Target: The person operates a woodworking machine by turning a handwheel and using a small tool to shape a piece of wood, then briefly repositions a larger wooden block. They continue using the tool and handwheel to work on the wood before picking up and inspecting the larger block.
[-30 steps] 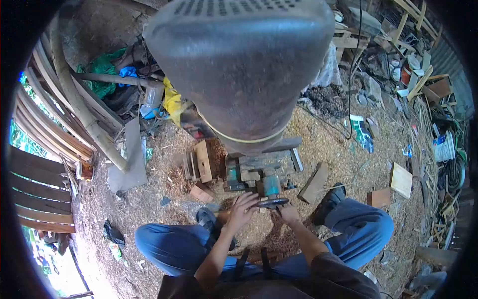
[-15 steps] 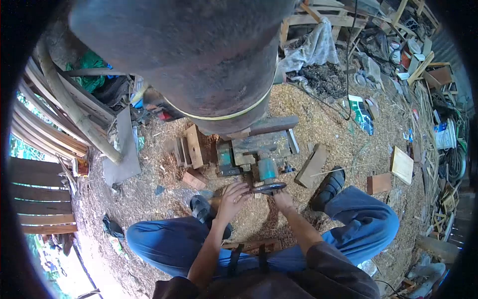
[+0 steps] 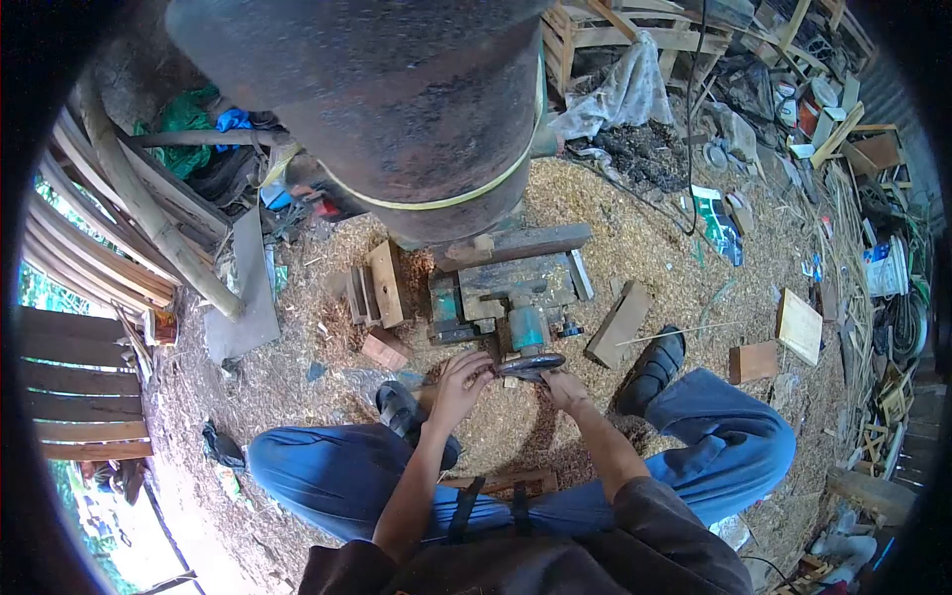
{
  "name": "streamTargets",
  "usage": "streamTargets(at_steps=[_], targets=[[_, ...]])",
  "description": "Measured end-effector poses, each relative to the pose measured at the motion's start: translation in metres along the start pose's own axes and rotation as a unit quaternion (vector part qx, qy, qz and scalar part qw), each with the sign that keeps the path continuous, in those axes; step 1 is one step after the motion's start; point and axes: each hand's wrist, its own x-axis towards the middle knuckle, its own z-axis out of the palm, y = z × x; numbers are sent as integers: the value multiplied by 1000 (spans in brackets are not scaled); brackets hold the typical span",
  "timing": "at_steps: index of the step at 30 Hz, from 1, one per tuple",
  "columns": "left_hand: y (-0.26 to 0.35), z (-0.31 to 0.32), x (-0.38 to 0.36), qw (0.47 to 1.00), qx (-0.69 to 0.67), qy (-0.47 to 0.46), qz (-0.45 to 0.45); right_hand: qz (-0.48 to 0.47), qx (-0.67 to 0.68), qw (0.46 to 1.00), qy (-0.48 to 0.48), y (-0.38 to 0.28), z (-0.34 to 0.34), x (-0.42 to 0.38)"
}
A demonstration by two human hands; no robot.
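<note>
Sawdust floor underfoot; left hand and right hand each grip pinching the dark blade.

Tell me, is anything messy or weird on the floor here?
Yes. Pale sawdust and wood shavings cover the whole ground, and loose tan wooden blocks lie scattered at odd angles. Both hands, left hand and right hand, hold a dark curved metal piece beside the teal machine.
</note>
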Motion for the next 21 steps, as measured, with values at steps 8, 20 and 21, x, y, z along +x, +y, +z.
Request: streamTargets(at_steps=[8,20,21], targets=[[-19,9,-5,999,26,-14,-16,-78,-35,996,-27,-27,-94,-41],[-2,8,-10,998,41,11,-37,41,-139,987,73,-96,-85,-57],[-2,5,-11,998,52,16,-30,59,-149,986,53,-97,-82,-46]])
